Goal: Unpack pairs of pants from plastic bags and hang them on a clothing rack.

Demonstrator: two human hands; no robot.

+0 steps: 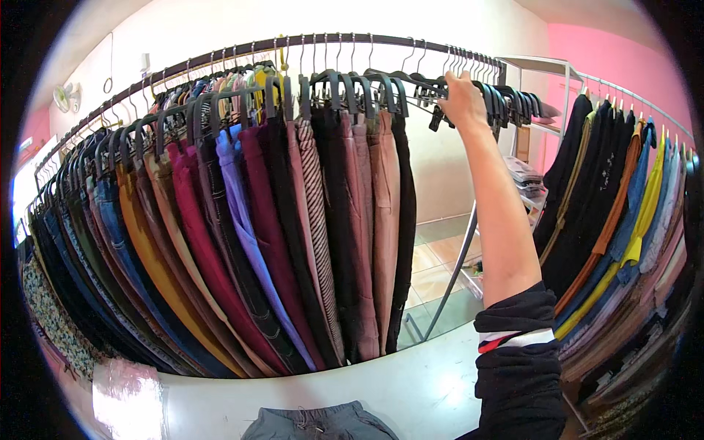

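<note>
My right hand (pixel 463 102) is raised to the clothes rail, its fingers closed around a black plastic clip hanger (pixel 415 77). A black clip (pixel 436 118) dangles just below the fingers. Bare black hangers (pixel 514 102) crowd the rail to the right of the hand. To its left, black trousers (pixel 404 231) and pale pink trousers (pixel 386 203) hang from similar hangers. My left hand is out of view. Grey drawstring shorts or trousers (pixel 324 422) lie on the white table (pixel 236 399) before me, cut off by the lower picture edge.
The dark metal rail (pixel 341 37) spans the view, with many trousers in several colours on its left. A second rack (pixel 638 96) of clothes stands at the right. A metal leg (pixel 454 269) slants behind the table. Shiny clear plastic wrap (pixel 127 399) lies at the table's left.
</note>
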